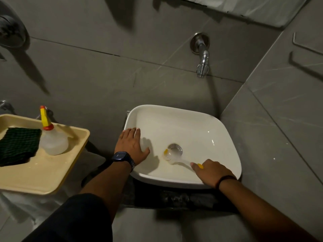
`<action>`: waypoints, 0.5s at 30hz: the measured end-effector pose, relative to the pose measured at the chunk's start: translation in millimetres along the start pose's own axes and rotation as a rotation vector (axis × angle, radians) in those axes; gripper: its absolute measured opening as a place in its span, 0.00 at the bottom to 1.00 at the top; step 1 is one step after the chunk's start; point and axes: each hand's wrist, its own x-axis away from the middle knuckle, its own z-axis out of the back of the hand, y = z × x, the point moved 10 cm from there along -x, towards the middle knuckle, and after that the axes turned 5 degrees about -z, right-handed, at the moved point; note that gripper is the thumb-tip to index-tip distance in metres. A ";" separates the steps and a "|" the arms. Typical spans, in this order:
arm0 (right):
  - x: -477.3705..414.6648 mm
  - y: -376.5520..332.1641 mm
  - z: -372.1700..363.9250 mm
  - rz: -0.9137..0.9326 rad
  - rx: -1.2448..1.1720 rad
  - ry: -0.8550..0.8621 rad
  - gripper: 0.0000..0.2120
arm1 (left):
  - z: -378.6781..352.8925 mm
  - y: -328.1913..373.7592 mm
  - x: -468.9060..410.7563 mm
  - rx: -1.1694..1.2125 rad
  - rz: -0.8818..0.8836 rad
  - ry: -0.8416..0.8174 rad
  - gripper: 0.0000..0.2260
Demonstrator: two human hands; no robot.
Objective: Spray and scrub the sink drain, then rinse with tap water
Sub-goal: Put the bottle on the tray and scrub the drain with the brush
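Grey tiled walls (122,75) are filling the background, meeting in a corner just right of the sink. White square basin sink (225,137) is sitting low centre against that corner, on a dark ledge.

Beige tray (52,175) is sitting well left of the sink, apart from it. On the tray, a dark green scrub pad (17,145) is lying at the end far from the sink; a clear spray bottle (53,142) with a yellow and red nozzle is standing upright just beside the pad, on the side nearer the sink.

Chrome tap (202,63) is projecting from the wall above the sink's back rim. No water is visibly running.

Left hand (131,145) is resting flat on the sink's left rim, fingers spread wide, holding nothing, thumb pointing into the basin. A dark watch (121,157) is sitting on that wrist.

Right hand (211,172) is reaching in over the sink's front right rim, fingers wrapped around the yellow end of the brush handle. A thin dark band (225,179) is circling that wrist.

White brush (172,157) is lying angled inside the sink, its head touching the basin floor at the near left edge of the drain. Drain (175,148) is sitting at the sink's centre, metal, partly in shadow.
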 end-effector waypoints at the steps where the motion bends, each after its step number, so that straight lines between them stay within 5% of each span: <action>1: 2.5 -3.2 1.9 -0.013 -0.019 0.022 0.31 | 1.3 0.1 0.7 0.010 -0.002 0.007 0.35; 5: 9.1 -30.8 -21.8 0.046 -0.106 -0.140 0.25 | 2.2 0.9 0.9 0.031 -0.021 0.021 0.32; 8: 5.1 -51.3 -22.5 0.072 -0.070 -0.078 0.27 | 3.3 -1.9 2.0 0.076 -0.031 0.059 0.31; 12: -16.5 -32.5 5.2 -0.125 -0.142 0.121 0.32 | 3.6 -5.4 2.9 0.152 -0.031 0.090 0.30; 15: -21.1 -35.7 -6.2 -0.057 -0.219 0.013 0.29 | 3.9 -5.3 2.1 0.159 -0.038 0.091 0.30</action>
